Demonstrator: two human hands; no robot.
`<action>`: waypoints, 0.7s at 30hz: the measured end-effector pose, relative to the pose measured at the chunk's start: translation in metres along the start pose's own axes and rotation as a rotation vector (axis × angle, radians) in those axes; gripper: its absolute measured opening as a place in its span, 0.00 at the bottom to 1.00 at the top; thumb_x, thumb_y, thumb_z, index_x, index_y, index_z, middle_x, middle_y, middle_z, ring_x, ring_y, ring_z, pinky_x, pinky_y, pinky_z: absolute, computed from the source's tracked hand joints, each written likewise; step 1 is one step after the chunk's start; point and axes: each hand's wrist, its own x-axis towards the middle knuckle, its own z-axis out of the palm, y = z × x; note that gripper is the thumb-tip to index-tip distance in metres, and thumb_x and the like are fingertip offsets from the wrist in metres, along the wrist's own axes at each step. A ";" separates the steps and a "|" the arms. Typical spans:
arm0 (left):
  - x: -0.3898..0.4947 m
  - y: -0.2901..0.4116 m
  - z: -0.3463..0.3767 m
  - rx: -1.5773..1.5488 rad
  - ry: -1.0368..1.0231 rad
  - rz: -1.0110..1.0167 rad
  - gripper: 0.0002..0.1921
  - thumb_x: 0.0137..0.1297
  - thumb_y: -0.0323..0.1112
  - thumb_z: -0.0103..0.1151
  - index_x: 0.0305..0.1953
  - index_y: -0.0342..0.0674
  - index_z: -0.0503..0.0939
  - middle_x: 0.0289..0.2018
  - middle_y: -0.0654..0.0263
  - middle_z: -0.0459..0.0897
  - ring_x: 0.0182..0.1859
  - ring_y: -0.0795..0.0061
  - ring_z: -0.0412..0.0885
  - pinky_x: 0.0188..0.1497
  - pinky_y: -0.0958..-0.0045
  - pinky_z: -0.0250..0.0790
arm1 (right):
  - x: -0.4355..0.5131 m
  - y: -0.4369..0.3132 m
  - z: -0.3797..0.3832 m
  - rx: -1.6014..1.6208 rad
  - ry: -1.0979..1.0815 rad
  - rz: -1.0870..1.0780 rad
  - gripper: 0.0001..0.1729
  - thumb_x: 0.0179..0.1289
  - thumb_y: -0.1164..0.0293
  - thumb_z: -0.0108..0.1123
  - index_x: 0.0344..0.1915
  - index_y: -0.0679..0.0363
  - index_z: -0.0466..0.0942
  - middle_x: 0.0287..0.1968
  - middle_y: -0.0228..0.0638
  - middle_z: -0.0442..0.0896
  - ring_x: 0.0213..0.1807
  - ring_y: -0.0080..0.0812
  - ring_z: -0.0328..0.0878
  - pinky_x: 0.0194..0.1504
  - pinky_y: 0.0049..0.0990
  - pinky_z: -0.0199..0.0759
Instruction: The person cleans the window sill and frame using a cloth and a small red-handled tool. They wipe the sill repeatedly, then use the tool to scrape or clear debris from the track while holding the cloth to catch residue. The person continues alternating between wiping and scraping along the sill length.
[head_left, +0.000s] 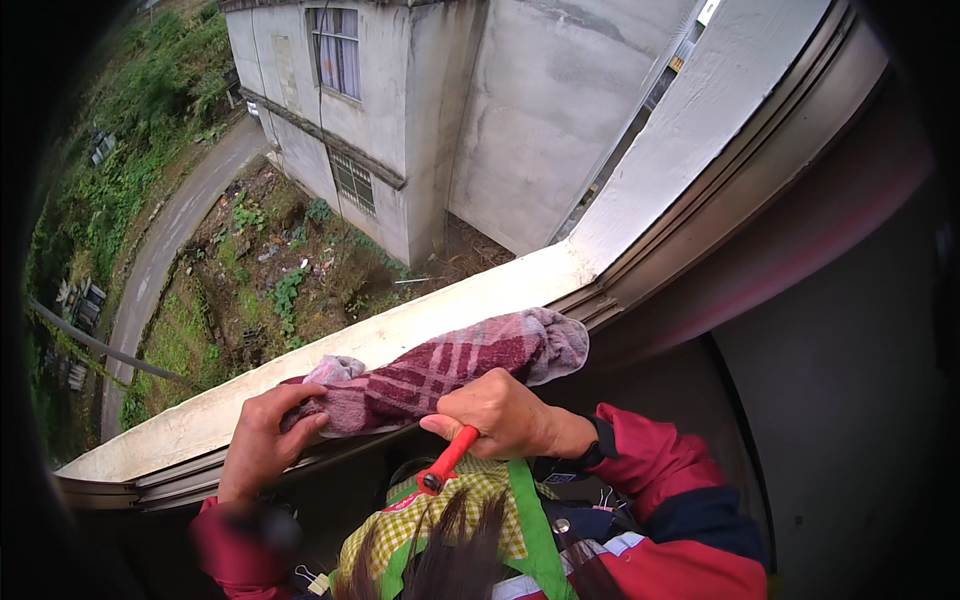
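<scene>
A maroon and pink plaid towel (450, 367) lies bunched lengthwise along the inner edge of a white windowsill (225, 427). The left end of the cloth is pinched between the thumb and fingers of my left hand (262, 439). My right hand (502, 416) is closed around a red tool handle (456, 454), whose butt end points down toward my body. The handle's other end is hidden by my hand and the towel, so I cannot tell what tool it is.
Metal window tracks (180, 478) run along the sill and up the right-hand frame. Beyond the sill is a drop to rough ground (247, 277), a road (161, 247) and a grey building (375, 142). A checked apron (480, 495) covers my front.
</scene>
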 end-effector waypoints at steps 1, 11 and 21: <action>-0.004 -0.006 -0.006 0.013 0.018 -0.028 0.15 0.59 0.26 0.69 0.48 0.33 0.84 0.41 0.53 0.88 0.43 0.63 0.87 0.48 0.68 0.76 | 0.001 -0.004 0.004 0.081 -0.011 0.026 0.23 0.71 0.64 0.62 0.19 0.58 0.68 0.16 0.40 0.71 0.18 0.46 0.75 0.20 0.39 0.65; -0.013 -0.022 -0.034 0.036 -0.033 -0.256 0.12 0.58 0.28 0.68 0.44 0.31 0.83 0.31 0.59 0.86 0.33 0.74 0.81 0.38 0.73 0.73 | 0.012 -0.023 0.071 0.054 0.115 -0.102 0.20 0.68 0.64 0.64 0.20 0.57 0.70 0.17 0.37 0.74 0.18 0.45 0.77 0.19 0.38 0.67; 0.009 0.034 -0.026 0.078 -0.186 0.030 0.15 0.54 0.33 0.73 0.42 0.35 0.85 0.33 0.52 0.86 0.35 0.57 0.86 0.40 0.66 0.76 | -0.016 0.011 -0.005 -0.534 0.319 0.038 0.19 0.64 0.70 0.67 0.19 0.57 0.69 0.16 0.36 0.71 0.18 0.40 0.74 0.21 0.36 0.68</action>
